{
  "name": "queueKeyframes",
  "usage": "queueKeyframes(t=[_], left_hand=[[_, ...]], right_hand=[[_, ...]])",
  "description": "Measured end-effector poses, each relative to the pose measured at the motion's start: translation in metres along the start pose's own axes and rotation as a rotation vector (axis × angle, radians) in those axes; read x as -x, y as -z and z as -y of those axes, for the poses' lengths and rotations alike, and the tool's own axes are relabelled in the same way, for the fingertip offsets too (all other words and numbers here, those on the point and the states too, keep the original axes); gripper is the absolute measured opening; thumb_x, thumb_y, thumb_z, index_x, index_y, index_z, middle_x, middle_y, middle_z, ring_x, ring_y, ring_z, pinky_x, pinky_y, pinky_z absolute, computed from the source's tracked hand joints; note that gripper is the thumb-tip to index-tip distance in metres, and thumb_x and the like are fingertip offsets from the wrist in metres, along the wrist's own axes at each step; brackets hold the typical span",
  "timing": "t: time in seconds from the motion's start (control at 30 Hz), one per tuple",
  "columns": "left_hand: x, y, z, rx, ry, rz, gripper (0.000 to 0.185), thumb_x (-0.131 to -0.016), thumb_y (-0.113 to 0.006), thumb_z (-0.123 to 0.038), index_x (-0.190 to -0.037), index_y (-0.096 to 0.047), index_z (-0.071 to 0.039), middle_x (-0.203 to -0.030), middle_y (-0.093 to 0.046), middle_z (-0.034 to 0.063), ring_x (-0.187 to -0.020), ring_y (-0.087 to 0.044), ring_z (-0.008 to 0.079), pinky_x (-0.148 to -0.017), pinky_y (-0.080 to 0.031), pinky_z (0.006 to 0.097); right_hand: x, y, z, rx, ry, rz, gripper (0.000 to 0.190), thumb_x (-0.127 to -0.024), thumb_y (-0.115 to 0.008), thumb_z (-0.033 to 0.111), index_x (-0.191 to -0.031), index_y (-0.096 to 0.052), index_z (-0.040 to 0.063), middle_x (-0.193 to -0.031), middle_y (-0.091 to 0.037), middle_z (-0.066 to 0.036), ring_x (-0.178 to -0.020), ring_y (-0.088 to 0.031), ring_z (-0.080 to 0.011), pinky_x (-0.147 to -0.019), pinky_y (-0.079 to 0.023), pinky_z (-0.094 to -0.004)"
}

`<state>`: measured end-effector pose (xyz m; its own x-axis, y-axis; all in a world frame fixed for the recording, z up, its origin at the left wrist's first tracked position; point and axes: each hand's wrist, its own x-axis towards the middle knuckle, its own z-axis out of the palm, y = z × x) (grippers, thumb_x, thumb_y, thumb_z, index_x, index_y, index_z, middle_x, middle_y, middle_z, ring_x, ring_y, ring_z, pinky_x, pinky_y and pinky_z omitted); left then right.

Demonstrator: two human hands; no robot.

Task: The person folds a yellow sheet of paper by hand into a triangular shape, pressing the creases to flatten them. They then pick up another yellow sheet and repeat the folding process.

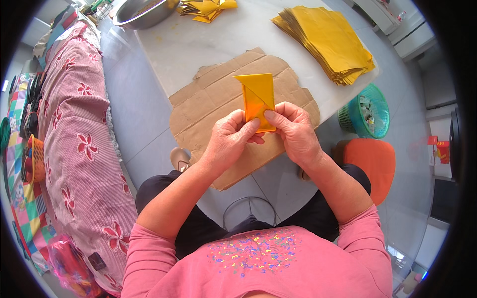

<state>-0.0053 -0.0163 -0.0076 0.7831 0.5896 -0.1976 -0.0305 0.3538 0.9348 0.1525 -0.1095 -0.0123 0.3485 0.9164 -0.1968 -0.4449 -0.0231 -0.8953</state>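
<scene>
A folded piece of shiny gold paper (259,98) is held up between my two hands, above a sheet of brown cardboard (208,97). Diagonal fold edges cross its face, and a pointed corner sticks out at its upper left. My left hand (234,130) pinches the lower left edge, its thumb on the front. My right hand (296,128) grips the lower right side, with the thumb pressed flat on the paper. Some fingers are hidden behind the paper.
The cardboard lies on a pale table (238,35). On the table are a thick stack of gold sheets (328,41), folded gold pieces (207,9) and a metal bowl (145,15). A green basket (367,111) and an orange stool (369,165) stand at right. A pink flowered cloth (74,123) drapes along the left.
</scene>
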Motion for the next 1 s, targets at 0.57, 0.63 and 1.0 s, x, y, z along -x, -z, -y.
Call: queueKeyframes(t=[0.57, 0.63, 1.0], left_hand=[[0.003, -0.007, 0.005, -0.004, -0.067, 0.000, 0.021, -0.098, -0.069, -0.014, -0.111, -0.064, 0.002, -0.099, -0.069, 0.0064, -0.086, -0.068, 0.0125, -0.079, -0.057, 0.0264], [0.003, -0.005, 0.005, -0.001, -0.053, -0.001, 0.020, -0.099, -0.068, -0.014, -0.109, -0.063, 0.002, -0.097, -0.069, 0.0062, -0.085, -0.068, 0.0124, -0.078, -0.057, 0.0259], [0.005, -0.006, 0.002, -0.105, -0.015, -0.047, 0.020, -0.102, -0.063, -0.017, -0.103, -0.063, 0.002, -0.085, -0.068, 0.0053, -0.077, -0.068, 0.0118, -0.072, -0.057, 0.0254]], right_hand=[[0.000, -0.002, 0.001, -0.180, 0.074, 0.020, 0.014, -0.102, -0.061, 0.013, -0.102, -0.066, 0.000, -0.098, -0.071, -0.007, -0.092, -0.066, -0.0136, -0.085, -0.053, -0.0291], [0.000, -0.002, 0.000, -0.166, 0.091, 0.029, 0.014, -0.102, -0.061, 0.013, -0.102, -0.066, 0.000, -0.099, -0.071, -0.008, -0.092, -0.067, -0.0140, -0.085, -0.053, -0.0294], [0.001, -0.001, -0.002, -0.171, 0.065, 0.005, 0.014, -0.102, -0.061, 0.013, -0.102, -0.067, 0.000, -0.099, -0.071, -0.007, -0.091, -0.066, -0.0132, -0.085, -0.053, -0.0288]])
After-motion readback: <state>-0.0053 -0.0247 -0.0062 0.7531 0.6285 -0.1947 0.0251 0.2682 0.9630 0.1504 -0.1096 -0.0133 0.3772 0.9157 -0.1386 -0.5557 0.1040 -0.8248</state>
